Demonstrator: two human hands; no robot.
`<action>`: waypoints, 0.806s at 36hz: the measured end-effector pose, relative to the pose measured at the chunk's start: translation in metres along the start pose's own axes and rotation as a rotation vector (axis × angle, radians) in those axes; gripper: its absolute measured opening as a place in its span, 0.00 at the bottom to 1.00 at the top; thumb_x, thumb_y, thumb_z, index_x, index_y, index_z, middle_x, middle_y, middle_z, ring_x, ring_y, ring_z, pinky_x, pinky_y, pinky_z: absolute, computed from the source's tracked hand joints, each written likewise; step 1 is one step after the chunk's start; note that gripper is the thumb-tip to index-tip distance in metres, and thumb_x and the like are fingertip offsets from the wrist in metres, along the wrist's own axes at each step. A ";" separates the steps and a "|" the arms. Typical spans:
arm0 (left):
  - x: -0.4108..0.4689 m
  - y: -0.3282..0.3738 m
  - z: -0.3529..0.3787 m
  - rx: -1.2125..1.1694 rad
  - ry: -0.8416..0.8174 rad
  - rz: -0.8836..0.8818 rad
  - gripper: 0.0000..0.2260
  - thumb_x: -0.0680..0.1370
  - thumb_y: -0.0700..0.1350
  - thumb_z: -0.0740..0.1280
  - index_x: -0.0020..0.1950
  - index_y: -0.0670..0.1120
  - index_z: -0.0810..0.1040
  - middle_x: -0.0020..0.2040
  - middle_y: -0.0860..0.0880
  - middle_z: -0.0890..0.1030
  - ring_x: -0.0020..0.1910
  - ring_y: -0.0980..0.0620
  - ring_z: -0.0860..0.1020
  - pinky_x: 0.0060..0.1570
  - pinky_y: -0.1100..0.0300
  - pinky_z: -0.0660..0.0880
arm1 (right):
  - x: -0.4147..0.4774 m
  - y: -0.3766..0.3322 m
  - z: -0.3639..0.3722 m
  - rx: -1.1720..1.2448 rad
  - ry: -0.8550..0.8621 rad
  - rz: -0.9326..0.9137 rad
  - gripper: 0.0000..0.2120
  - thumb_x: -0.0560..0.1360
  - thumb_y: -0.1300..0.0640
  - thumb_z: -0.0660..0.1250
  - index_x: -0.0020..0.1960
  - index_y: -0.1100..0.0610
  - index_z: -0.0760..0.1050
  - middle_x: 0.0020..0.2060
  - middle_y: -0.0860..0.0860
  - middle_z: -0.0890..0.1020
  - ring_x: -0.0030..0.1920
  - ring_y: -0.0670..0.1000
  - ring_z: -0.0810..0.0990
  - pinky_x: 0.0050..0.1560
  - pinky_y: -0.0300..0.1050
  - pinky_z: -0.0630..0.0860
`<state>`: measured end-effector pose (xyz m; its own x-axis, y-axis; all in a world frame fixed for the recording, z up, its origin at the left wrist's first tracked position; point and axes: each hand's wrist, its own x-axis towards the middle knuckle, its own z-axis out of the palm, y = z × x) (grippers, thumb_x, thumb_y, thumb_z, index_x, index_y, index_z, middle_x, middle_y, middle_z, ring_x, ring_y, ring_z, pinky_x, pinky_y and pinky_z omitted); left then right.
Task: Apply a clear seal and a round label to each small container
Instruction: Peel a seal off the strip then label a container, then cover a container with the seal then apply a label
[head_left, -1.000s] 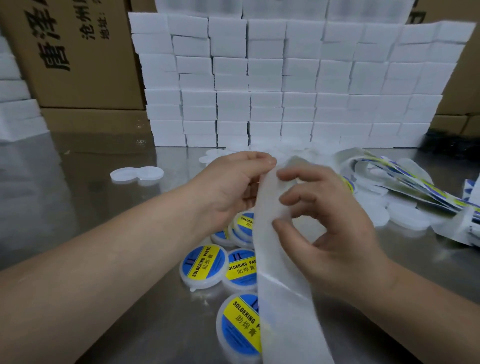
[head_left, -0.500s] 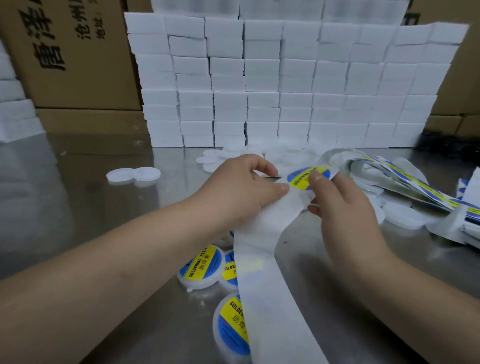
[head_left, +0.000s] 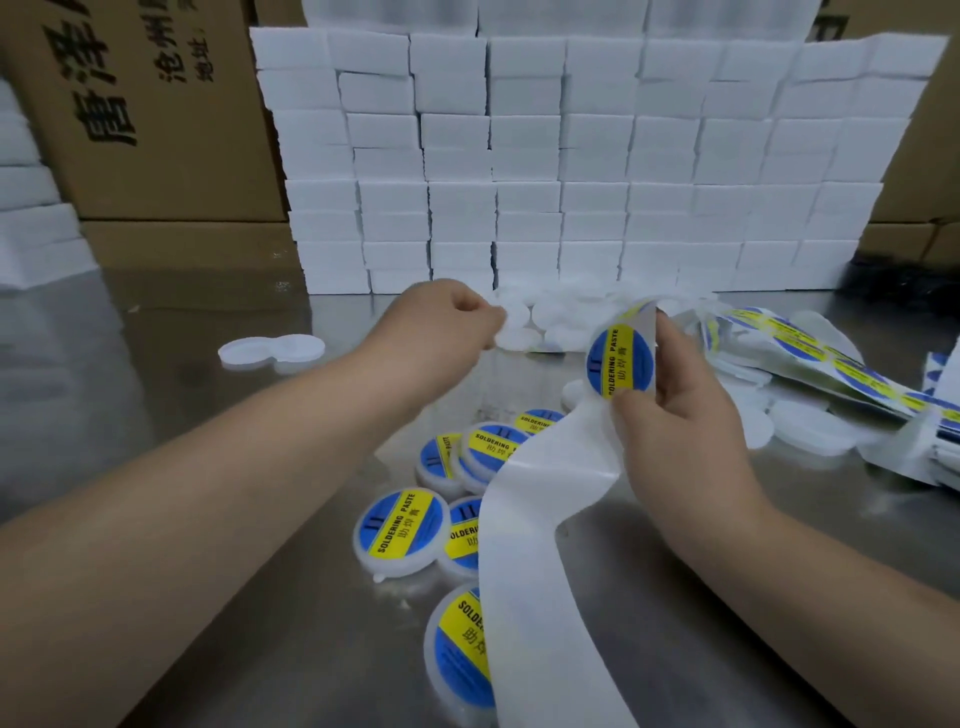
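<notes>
Leaving the paper strip (head_left: 535, 545), the left hand (head_left: 441, 322) now pinches a white container (head_left: 514, 327) at 12 o'clock, while the right hand (head_left: 680, 415) fingers hold the round label (head_left: 621, 364) at 2 o'clock, ready for sticking.

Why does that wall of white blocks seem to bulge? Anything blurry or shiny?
Head view: the wide-angle lens bows the white blocks outward; the metal table throws soft reflections; the left hand looks slightly smeared, yet the round label in the right hand reads sharply.
</notes>
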<state>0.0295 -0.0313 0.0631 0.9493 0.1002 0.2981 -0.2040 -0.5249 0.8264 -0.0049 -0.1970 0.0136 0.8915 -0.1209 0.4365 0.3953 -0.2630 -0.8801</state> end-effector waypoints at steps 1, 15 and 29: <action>0.008 -0.006 0.000 0.025 0.026 -0.006 0.06 0.75 0.47 0.63 0.39 0.51 0.76 0.39 0.55 0.80 0.41 0.51 0.79 0.35 0.62 0.71 | 0.000 0.001 0.000 -0.004 -0.009 0.007 0.29 0.71 0.68 0.56 0.68 0.46 0.68 0.46 0.49 0.82 0.44 0.51 0.81 0.48 0.43 0.77; 0.125 -0.060 0.055 1.063 -0.251 0.308 0.23 0.76 0.42 0.59 0.71 0.54 0.63 0.71 0.48 0.64 0.70 0.47 0.58 0.65 0.51 0.60 | 0.002 0.008 0.001 -0.053 -0.060 -0.069 0.30 0.68 0.67 0.58 0.66 0.45 0.69 0.54 0.41 0.80 0.51 0.40 0.76 0.44 0.24 0.69; 0.107 -0.049 0.063 0.512 -0.092 0.163 0.08 0.74 0.43 0.60 0.42 0.44 0.77 0.42 0.48 0.77 0.39 0.48 0.75 0.35 0.59 0.71 | 0.002 0.006 0.004 -0.065 -0.060 -0.038 0.29 0.70 0.65 0.59 0.68 0.45 0.66 0.59 0.45 0.77 0.59 0.45 0.75 0.59 0.46 0.73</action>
<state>0.1561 -0.0476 0.0244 0.9368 -0.0790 0.3408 -0.2294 -0.8743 0.4278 0.0000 -0.1952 0.0089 0.8885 -0.0524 0.4558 0.4157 -0.3282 -0.8482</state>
